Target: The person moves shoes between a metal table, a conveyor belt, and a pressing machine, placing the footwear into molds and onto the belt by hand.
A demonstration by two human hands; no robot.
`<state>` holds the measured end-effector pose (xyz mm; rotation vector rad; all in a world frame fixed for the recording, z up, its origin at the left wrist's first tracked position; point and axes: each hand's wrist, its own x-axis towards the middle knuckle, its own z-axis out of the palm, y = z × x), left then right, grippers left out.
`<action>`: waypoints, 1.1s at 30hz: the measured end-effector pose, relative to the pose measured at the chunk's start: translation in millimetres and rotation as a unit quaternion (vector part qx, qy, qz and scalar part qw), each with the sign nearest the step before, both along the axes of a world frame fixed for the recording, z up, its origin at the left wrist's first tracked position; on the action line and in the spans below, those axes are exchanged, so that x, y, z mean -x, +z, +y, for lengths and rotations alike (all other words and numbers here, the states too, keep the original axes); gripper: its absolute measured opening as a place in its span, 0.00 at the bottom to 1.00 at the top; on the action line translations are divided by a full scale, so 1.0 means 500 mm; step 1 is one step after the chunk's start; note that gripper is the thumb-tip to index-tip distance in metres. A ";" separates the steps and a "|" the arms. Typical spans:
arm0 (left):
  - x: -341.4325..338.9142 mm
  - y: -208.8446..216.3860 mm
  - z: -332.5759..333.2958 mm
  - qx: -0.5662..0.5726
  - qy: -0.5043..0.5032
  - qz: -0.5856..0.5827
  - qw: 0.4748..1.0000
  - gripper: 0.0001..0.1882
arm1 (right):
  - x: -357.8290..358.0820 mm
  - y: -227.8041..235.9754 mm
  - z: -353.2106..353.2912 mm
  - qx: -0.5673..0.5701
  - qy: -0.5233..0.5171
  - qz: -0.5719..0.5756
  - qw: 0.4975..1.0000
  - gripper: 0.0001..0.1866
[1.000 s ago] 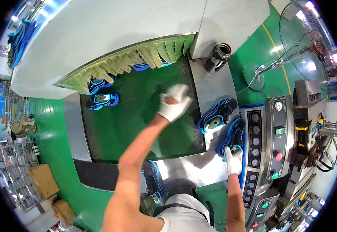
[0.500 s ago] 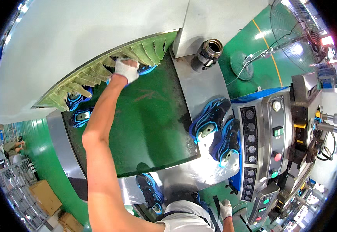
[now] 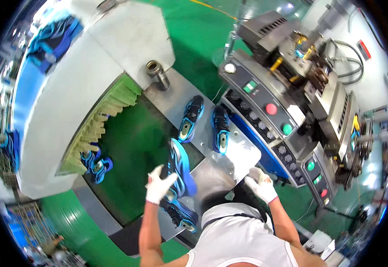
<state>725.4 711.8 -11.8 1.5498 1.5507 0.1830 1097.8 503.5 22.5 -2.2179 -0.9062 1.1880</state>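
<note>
My left hand (image 3: 159, 184), in a white glove, is beside a black-and-blue sports shoe (image 3: 183, 171) at the near edge of the green conveyor belt (image 3: 136, 142). The shoe is tilted, its blue sole side facing right. The thumb reaches to the shoe's edge; the fingers are apart and not wrapped round it. Just below, another such shoe (image 3: 178, 215) lies on the metal edge. My right hand (image 3: 261, 184), also gloved, is raised by the metal table's right corner, fingers loosely spread, with nothing seen in it. Two more shoes, a left one (image 3: 191, 118) and a right one (image 3: 221, 129), stand on the metal table.
A green strip curtain (image 3: 98, 127) hangs at the white machine's (image 3: 91, 66) opening, with several shoes (image 3: 98, 167) by it. A steel flask (image 3: 157, 75) stands on the far metal ledge. To the right is a control panel (image 3: 265, 100) with knobs and buttons.
My left hand has drawn back from the strip curtain to the belt's near edge, where a tilted shoe now shows. My right hand has come up beside the table. The view has turned right.
</note>
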 end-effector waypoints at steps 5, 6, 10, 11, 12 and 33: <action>-0.171 0.108 -0.099 0.178 0.020 -0.457 0.872 0.26 | -0.009 0.053 0.063 -0.131 0.174 0.335 0.917 0.24; -0.217 0.104 -0.087 0.220 -0.003 -0.573 0.790 0.26 | -0.012 0.025 0.047 -0.131 0.102 0.465 0.870 0.21; -0.397 0.146 -0.041 0.289 -0.092 -0.691 0.656 0.26 | -0.094 0.005 0.013 -0.166 -0.167 0.712 0.662 0.23; -0.459 0.192 -0.041 0.109 -0.175 -0.617 0.760 0.26 | -0.135 0.023 -0.001 -0.202 -0.186 0.685 0.675 0.26; -0.520 0.252 -0.046 -0.177 -0.247 -0.435 0.848 0.26 | -0.180 0.053 -0.013 -0.240 -0.158 0.624 0.726 0.25; -0.792 0.220 -0.131 -0.080 -0.202 -0.280 0.935 0.24 | -0.465 0.143 -0.277 -0.597 -0.273 0.621 0.430 0.39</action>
